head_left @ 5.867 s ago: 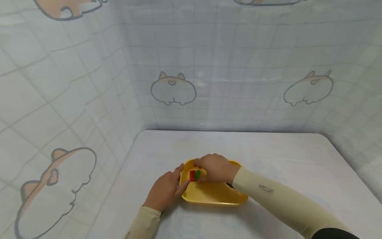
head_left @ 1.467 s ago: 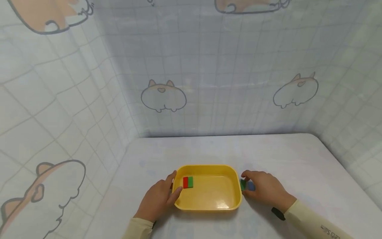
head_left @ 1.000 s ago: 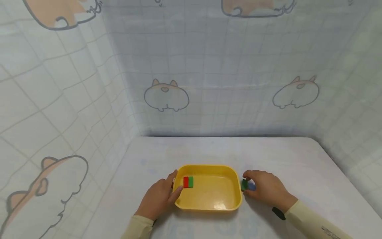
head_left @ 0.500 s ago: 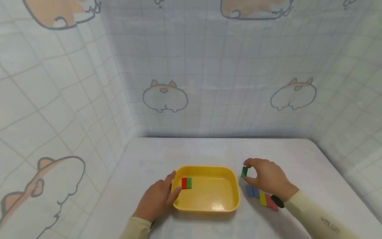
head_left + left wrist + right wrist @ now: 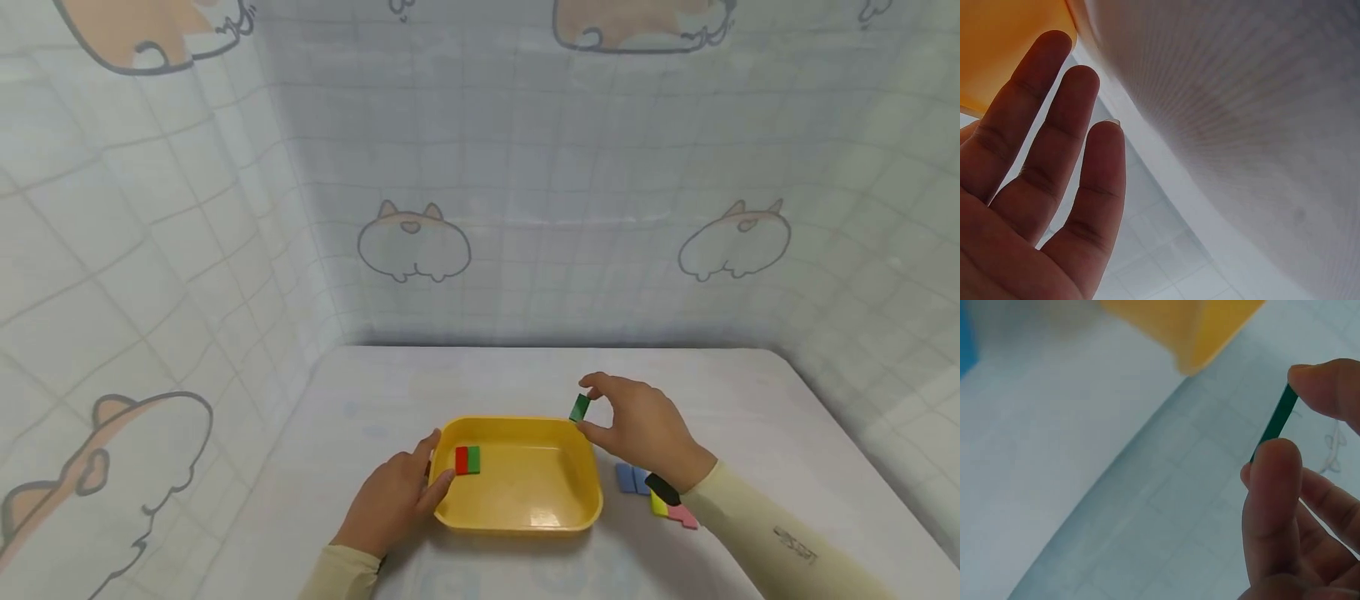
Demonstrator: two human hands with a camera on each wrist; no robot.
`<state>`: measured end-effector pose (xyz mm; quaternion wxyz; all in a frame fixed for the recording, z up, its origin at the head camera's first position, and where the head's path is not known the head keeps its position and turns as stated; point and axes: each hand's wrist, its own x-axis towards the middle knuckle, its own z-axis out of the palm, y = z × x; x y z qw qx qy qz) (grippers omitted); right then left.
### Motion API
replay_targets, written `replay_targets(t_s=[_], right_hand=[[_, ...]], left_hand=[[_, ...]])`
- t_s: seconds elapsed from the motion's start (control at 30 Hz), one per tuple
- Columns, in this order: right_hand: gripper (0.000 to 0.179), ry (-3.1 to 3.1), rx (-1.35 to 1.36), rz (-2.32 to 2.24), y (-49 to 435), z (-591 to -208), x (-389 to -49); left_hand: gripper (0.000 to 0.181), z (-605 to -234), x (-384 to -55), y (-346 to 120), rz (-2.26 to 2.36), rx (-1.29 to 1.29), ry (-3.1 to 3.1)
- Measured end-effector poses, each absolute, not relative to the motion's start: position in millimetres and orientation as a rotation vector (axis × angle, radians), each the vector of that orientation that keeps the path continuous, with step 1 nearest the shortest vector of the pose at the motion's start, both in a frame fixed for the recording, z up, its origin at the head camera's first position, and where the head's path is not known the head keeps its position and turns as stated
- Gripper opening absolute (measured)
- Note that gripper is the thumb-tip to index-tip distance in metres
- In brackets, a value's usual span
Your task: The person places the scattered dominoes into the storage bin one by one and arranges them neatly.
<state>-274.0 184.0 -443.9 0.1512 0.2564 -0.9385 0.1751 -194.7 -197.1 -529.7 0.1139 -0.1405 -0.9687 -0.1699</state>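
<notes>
My right hand (image 5: 648, 425) pinches a thin green tile (image 5: 580, 407) between thumb and fingertip, above the far right corner of a yellow tray (image 5: 525, 500). In the right wrist view the tile (image 5: 1279, 415) is edge-on, its ends at two fingertips. At the tray's left side rests my left hand (image 5: 393, 502), index finger and thumb at the rim. Its fingers are extended and apart in the left wrist view, close to the tray's yellow wall (image 5: 1004, 44). Inside the tray, a red tile (image 5: 461, 461) and another green tile (image 5: 474, 460) lie side by side near the left end.
Right of the tray, blue tiles (image 5: 626, 478), a yellow tile (image 5: 658, 505) and pink tiles (image 5: 682, 515) lie on the white table (image 5: 450, 375), partly beneath my right wrist. Patterned sheeting (image 5: 570, 233) rises behind the table and along both sides.
My right hand has lifted the green tile from the table beside the tray and moved it up and left to the far right corner. The left hand stays at the rim.
</notes>
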Motion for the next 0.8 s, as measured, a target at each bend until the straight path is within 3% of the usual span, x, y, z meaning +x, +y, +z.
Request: replay_targets(t_s=[0.8], right_hand=[[0.041, -2.644, 1.265, 0.370, 88.6, -444.3, -269.6]], left_hand=[[0.069, -524.3, -194.4, -194.5, -0.517, -0.371, -2.877]])
